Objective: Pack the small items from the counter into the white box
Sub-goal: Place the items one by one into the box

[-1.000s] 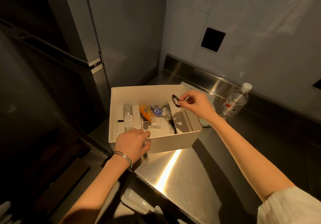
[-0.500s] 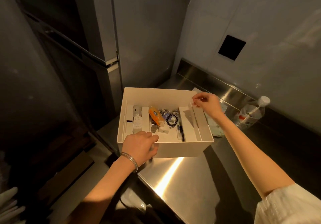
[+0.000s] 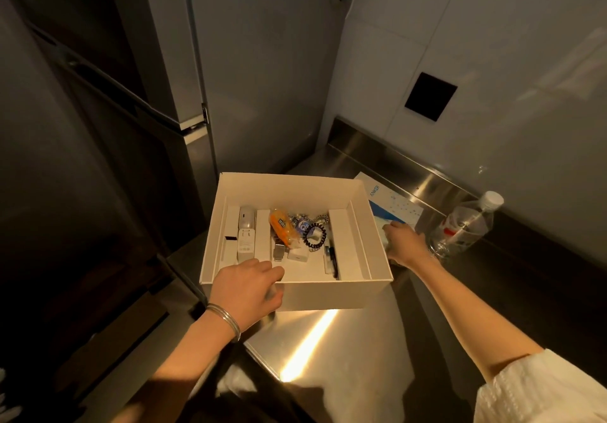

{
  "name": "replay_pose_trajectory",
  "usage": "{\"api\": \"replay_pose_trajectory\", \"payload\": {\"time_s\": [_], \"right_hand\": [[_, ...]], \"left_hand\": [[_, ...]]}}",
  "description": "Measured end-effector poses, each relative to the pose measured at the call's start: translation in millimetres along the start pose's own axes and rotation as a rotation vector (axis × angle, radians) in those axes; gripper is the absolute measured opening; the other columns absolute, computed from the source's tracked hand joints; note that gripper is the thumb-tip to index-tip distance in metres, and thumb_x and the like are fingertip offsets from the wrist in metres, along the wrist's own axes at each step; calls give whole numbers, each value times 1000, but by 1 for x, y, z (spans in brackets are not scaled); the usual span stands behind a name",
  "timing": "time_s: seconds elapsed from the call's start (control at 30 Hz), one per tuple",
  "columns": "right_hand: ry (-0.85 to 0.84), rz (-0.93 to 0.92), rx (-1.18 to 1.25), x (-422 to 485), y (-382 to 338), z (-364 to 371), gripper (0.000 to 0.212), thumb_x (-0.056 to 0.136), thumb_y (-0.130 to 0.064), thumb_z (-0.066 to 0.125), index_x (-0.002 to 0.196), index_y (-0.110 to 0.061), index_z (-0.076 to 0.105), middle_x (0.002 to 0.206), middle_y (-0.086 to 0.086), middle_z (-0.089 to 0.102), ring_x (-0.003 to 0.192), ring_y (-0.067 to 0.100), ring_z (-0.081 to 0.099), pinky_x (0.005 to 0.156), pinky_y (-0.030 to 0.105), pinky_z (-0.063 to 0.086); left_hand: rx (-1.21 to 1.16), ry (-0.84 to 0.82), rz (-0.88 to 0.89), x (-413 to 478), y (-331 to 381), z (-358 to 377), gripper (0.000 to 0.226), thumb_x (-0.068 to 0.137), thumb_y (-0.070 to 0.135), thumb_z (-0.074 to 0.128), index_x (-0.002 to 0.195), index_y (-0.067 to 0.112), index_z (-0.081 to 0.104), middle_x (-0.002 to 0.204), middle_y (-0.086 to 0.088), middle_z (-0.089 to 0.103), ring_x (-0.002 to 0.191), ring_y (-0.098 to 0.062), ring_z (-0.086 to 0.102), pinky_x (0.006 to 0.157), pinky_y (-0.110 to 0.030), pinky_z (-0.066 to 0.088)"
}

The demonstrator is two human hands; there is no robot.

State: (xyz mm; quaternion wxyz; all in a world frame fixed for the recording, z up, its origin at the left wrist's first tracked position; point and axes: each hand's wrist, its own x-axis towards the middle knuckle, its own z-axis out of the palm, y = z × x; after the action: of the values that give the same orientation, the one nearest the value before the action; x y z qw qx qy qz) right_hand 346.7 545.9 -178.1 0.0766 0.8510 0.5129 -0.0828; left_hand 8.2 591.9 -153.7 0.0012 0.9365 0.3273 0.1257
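Head view, dim light, glare streak on steel. Largest item: stainless counter [image 3: 328, 373], running from the near edge to a raised back lip at far right. The white box [image 3: 328, 294] sits at the counter's left end, open on top, its left wall close to the counter edge. Left hand [image 3: 249, 288] clasps the near wall by the near-left corner, thumb over the rim and fingers down the outer face; judged to be a steadying hold so the light box does not slide off that edge while it is loaded. Right hand [image 3: 404, 242] is outside the box, just beside its right wall, low over the counter at a pale soft item [image 3: 383, 225]. The fingers are hidden behind the back of the hand, so I cannot tell whether they have closed on anything. A clear water bottle [image 3: 466, 225] lies tilted at far right, near that hand. A flat blue-and-white packet [image 3: 391, 202] lies between the bottle and the box's far-right corner. Inside the box, card dividers make lanes: a white plug adapter [image 3: 246, 238] in the left lane; in the middle lane an orange packet [image 3: 281, 227], a metal chain [image 3: 312, 217], a black coil hair tie [image 3: 314, 235] and a small white cube [image 3: 298, 255]; a dark pen [image 3: 333, 260] lies along the right divider. Judgement: packing is well along, and the pale item is the likely next pick.
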Motion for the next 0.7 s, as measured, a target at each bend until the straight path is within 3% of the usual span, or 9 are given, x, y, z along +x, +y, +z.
{"api": "replay_pose_trajectory", "payload": {"time_s": [0.13, 0.23, 0.4, 0.5, 0.6, 0.7], "right_hand": [[24, -8, 32, -2, 3, -17, 23, 81, -28, 66, 101, -18, 60, 101, 5, 65, 101, 24, 61, 92, 41, 50], [231, -1, 130, -12, 4, -50, 24, 82, -23, 66, 105, -16, 63, 101, 7, 67, 91, 24, 63, 82, 40, 54], [547, -72, 194, -38, -15, -120, 25, 82, -14, 66, 106, -8, 65, 101, 14, 66, 94, 31, 60, 82, 47, 50], [530, -214, 327, -47, -44, -145, 28, 82, -17, 66, 108, -7, 64, 106, 13, 66, 99, 30, 59, 85, 43, 47], [409, -408, 277, -45, -87, -142, 30, 83, -22, 65, 111, -12, 64, 111, 7, 66, 105, 24, 58, 86, 35, 45], [268, -510, 218, -27, -130, -117, 27, 84, -22, 64, 109, -14, 65, 107, 5, 66, 99, 21, 61, 79, 32, 49]], "left_hand": [[-7, -11, 3, 2, 1, -1, 24, 69, 41, 40, 58, 27, 56, 47, 9, 50, 42, -9, 47, 46, -9, 4], [-21, -17, 11, 0, 0, 0, 24, 70, 40, 40, 60, 27, 57, 48, 9, 51, 44, -10, 48, 44, -9, 5], [-8, -8, 22, 0, -1, 4, 24, 71, 41, 40, 62, 28, 58, 50, 9, 53, 45, -10, 50, 39, -10, 15], [-16, -9, 18, -1, -1, 5, 25, 72, 42, 39, 63, 28, 58, 51, 10, 54, 46, -9, 50, 36, -11, 20], [-18, -13, 17, -1, -1, 4, 26, 73, 43, 38, 64, 28, 58, 52, 11, 54, 46, -9, 49, 37, -10, 16], [-29, -24, 18, -1, 0, 1, 26, 73, 42, 38, 65, 28, 58, 52, 10, 54, 46, -10, 50, 34, -13, 24]]}}
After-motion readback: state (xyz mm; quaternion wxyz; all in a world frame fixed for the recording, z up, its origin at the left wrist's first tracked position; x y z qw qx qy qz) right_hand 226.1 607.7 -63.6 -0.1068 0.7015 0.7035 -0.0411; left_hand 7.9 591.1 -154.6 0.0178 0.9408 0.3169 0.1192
